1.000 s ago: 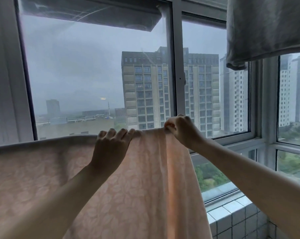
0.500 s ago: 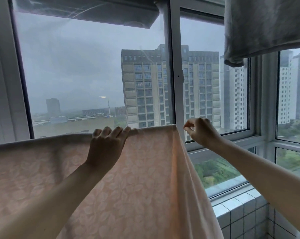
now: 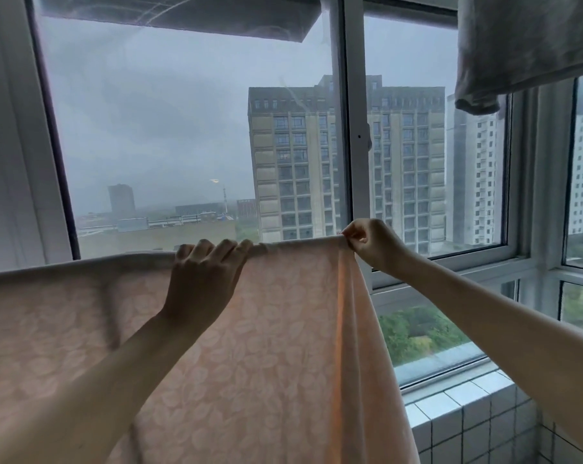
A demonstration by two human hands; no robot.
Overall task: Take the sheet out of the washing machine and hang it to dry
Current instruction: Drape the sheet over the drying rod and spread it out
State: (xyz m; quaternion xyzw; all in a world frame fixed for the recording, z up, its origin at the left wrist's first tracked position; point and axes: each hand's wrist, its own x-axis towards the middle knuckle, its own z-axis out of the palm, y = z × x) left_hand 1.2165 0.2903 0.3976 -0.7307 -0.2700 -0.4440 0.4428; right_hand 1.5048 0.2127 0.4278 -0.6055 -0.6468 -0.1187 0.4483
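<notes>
Both hands up at the top edge of the sheet (image 3: pixel 256 346). Left hand (image 3: pixel 203 279) hooked over the fold, fingers (image 3: pixel 228 246) curled across the top and gripping the cloth, back of the hand toward the camera. Right hand (image 3: pixel 372 244) at the right end of the same edge, thumb and fingertips pinched shut on the corner. Bare forearms reaching in from the lower left and lower right.

Sheet peach-pink with a pale leaf pattern, draped over a straight horizontal line and hanging down from it; support under the fold hidden by the cloth, so rod or line cannot be told. Top edge running from the left border, rising slightly to the pinched corner. Right side falling in a long vertical fold, lit orange where light comes through. Lower part cut off by the bottom border.

Behind, a window (image 3: pixel 350 135) with white frames, grey sky and tall apartment blocks beyond. Grey cloth (image 3: pixel 524 45) hanging at the upper right, well apart from the sheet. White tiled ledge (image 3: pixel 464 406) at the lower right, beneath the glass, just beside the sheet's hanging edge.
</notes>
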